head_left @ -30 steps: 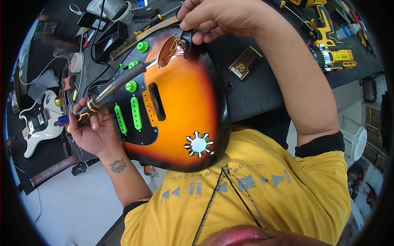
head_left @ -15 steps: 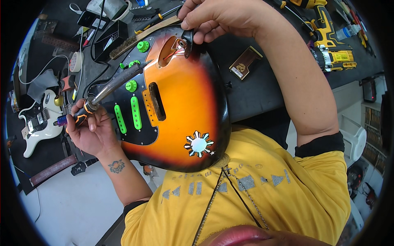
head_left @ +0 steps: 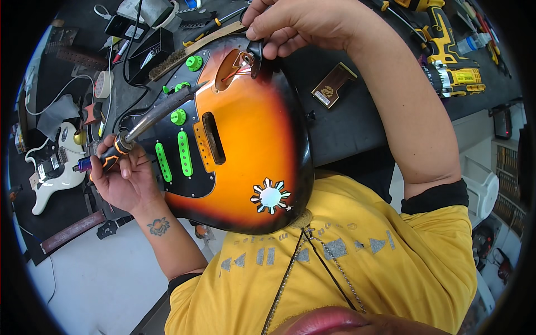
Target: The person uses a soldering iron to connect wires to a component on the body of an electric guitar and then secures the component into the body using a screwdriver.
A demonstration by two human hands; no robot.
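Here, left fingers (head_left: 126,167) round soldering iron (head_left: 153,118), right fingers (head_left: 271,49) pinching plate (head_left: 255,64) — bare bench (head_left: 347,131) edging guitar (head_left: 257,131)

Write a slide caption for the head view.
Left hand holding soldering iron over sunburst guitar body; right hand gripping black plate.
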